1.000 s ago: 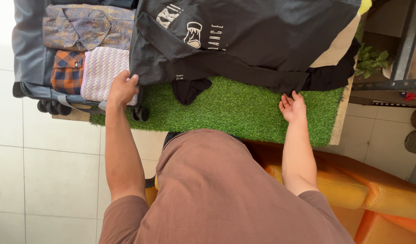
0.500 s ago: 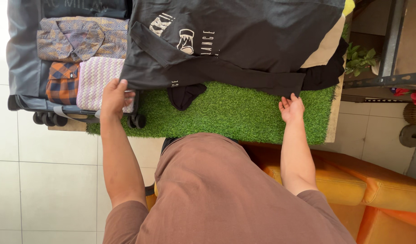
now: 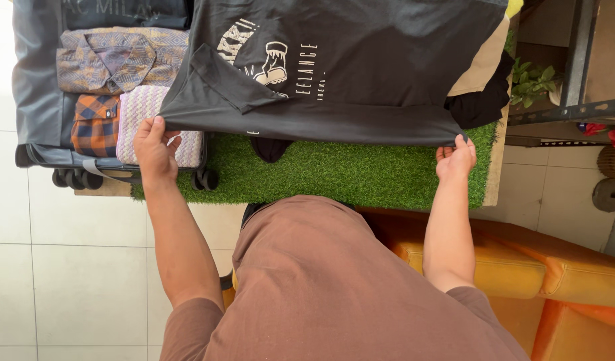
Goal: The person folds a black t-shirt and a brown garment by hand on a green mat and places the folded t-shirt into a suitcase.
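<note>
From the head view, both hands grip the near edge of a dark grey shirt [image 3: 361,73] with a pale printed design, which is spread flat across a patch of green turf [image 3: 347,170] lying on the counter [image 3: 496,160]. The left hand [image 3: 154,148] is closed on the shirt's near left corner, fingers curled over the hem just above the turf's left end and beside the suitcase. The right hand [image 3: 456,159] pinches the hem at the near right corner, thumb and fingers narrow around the cloth. The edge between the two hands is drawn taut and straight. A black garment [image 3: 270,148] pokes out from under the shirt near the middle, and more black cloth [image 3: 481,103] shows beneath its right side, with a tan piece [image 3: 484,63] above that. To the left stands an open grey suitcase [image 3: 33,93] on wheels [image 3: 204,179], packed with a folded patterned shirt [image 3: 113,60], an orange plaid shirt [image 3: 93,124] and a pale knitted piece [image 3: 143,107] touching one another. A small potted plant [image 3: 531,80] sits right of the counter beside a metal rack [image 3: 574,110]. The person wears a brown top [image 3: 334,287]; an orange seat [image 3: 521,267] lies behind them on the tiled floor [image 3: 60,267].
</note>
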